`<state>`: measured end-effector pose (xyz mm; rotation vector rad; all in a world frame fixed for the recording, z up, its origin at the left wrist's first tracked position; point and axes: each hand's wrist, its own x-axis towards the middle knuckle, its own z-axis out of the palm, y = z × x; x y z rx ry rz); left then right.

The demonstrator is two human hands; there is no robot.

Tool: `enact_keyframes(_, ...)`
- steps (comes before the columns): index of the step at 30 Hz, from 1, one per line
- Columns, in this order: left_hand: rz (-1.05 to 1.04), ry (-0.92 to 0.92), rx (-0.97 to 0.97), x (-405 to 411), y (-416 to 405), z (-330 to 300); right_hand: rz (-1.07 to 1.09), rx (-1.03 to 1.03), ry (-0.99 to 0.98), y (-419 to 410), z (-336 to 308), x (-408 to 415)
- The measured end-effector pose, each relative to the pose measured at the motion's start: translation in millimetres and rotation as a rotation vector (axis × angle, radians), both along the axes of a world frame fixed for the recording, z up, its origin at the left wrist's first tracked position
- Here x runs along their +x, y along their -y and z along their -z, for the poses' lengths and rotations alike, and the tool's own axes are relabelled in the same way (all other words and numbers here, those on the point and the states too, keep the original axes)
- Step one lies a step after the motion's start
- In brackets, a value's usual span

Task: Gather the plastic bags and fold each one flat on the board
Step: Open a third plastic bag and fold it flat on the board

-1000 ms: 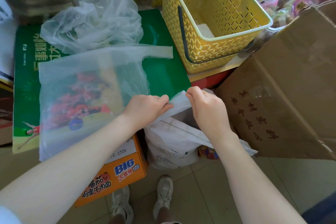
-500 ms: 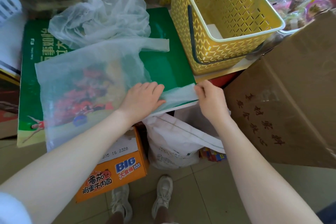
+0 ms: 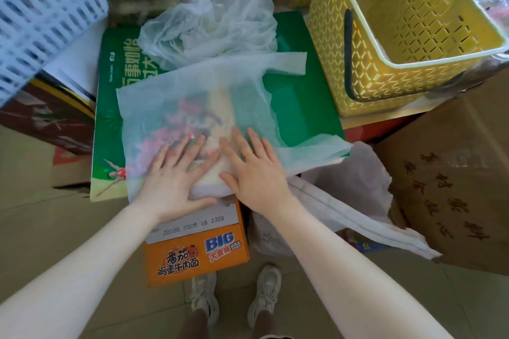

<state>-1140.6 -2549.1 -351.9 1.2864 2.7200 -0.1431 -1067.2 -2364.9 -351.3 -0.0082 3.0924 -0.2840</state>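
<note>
A translucent white plastic bag (image 3: 192, 102) lies spread flat on the green printed board (image 3: 297, 107), its two handles pointing right. My left hand (image 3: 176, 181) and my right hand (image 3: 250, 170) rest palm-down side by side on the bag's near edge, fingers spread, holding nothing. A second, crumpled translucent bag (image 3: 212, 25) sits in a heap at the far end of the board, just behind the flat one.
A yellow lattice basket (image 3: 407, 36) stands to the right of the board. A brown cardboard box (image 3: 454, 179) is at the right, an orange noodle carton (image 3: 198, 253) under the board's near edge, a white sack (image 3: 344, 201) beside it, and a white basket (image 3: 41, 8) at far left.
Both hands let go of the bag's lower handle and moved left onto the bag body, now pressing flat. The handle lies laid out on the board's near right corner.
</note>
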Motion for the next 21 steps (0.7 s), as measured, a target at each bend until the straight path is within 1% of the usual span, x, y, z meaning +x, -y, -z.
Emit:
enact_keyframes(3,0.097,-0.027,-0.034,-4.8,10.4,3.8,0.105,0.072,0.053,-29.1,7.6,21.1)
enact_keyframes(7,0.195,-0.007,0.015,-5.2,18.0,1.7,0.227,0.117,0.149,-75.6,1.2,56.2)
enact_keyframes(10,0.236,0.064,0.131,1.9,25.0,-2.0,0.388,0.041,0.186,-86.4,-10.0,56.6)
enact_keyframes(11,0.236,0.07,0.181,4.2,26.8,-4.3,0.415,0.004,0.16,-81.0,-16.1,52.3)
enact_keyframes(12,0.224,0.063,0.232,4.8,28.2,-7.1,0.401,-0.012,0.11,-71.4,-22.0,47.2)
enact_keyframes(13,0.202,0.044,0.276,3.0,29.2,-10.4,0.339,0.001,0.05,-58.1,-28.4,42.0)
enact_keyframes(16,0.126,-0.033,0.33,-7.9,31.3,-25.2,0.043,0.021,-0.077,-10.3,-36.2,22.2)
enact_keyframes(19,0.1,-0.052,0.273,-13.4,41.7,-27.9,-0.156,0.057,-0.035,26.7,-24.4,2.8)
enact_keyframes(21,0.068,-0.002,0.234,-10.6,54.2,-23.8,-0.189,0.088,0.019,31.0,-10.3,-2.6)
